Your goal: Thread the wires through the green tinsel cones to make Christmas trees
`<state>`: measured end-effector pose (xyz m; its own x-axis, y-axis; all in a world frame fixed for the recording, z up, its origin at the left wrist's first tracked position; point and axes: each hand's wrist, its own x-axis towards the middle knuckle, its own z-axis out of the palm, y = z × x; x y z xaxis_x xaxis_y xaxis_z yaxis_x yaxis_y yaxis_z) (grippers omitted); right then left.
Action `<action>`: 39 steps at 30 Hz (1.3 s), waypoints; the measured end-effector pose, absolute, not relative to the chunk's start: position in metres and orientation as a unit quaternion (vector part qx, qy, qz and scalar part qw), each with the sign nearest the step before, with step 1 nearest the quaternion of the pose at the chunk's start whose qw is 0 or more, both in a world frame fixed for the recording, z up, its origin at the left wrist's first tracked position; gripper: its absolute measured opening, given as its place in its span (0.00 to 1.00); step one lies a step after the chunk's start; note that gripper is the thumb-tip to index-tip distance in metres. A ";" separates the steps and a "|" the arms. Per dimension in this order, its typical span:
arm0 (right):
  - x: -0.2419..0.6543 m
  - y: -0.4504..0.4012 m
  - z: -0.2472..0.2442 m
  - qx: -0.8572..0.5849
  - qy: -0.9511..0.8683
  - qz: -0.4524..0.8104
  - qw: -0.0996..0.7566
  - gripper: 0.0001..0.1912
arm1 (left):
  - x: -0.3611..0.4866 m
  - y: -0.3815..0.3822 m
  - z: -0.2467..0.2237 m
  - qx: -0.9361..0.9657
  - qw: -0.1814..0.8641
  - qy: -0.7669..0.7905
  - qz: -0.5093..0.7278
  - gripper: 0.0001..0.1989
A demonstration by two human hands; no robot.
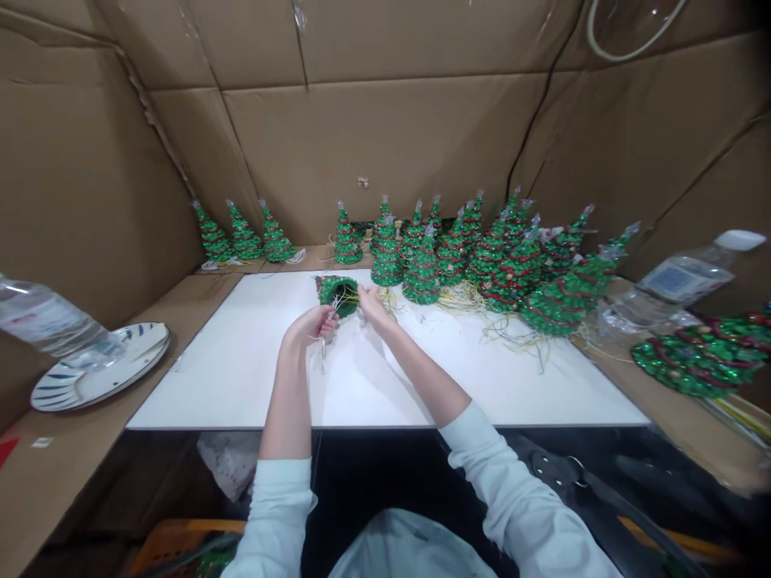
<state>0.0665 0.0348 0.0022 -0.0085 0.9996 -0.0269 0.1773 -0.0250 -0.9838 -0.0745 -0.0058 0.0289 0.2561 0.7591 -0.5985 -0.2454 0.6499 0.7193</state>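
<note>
**Wires taut at the board, trees crowding close**

Far left, a clear plastic bottle (51, 317) over a blue-striped plate (99, 368), out of play. Left hand (310, 325) curled, fingers pinching pale wires (340, 305); right hand (373, 307) pressed in close, grip unclear, at the open base of a sequinned green cone tree (328, 287), on its side on the white board (210, 377). Danger: taut wires snapping or tangling, sequins shedding, a stray elbow toppling the crowded standing trees (422, 277).

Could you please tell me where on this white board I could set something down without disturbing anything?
Bare white board shows between the plate and the left hand, and in front of the wire tangle, right of the right forearm. It is crowded at the far right, among the glittery green cone trees and yellow wires.
</note>
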 end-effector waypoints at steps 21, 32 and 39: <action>0.098 0.039 -0.005 -0.341 -0.272 0.666 0.605 0.05 | -0.067 -0.020 0.011 0.197 0.807 0.406 0.382 0.09; 0.111 0.034 0.008 -0.334 -0.318 0.587 0.666 0.09 | -0.058 -0.011 0.002 0.232 0.735 0.446 0.455 0.09; 0.122 0.031 0.007 -0.358 -0.371 0.520 0.681 0.08 | -0.052 -0.007 -0.007 0.235 0.755 0.414 0.451 0.08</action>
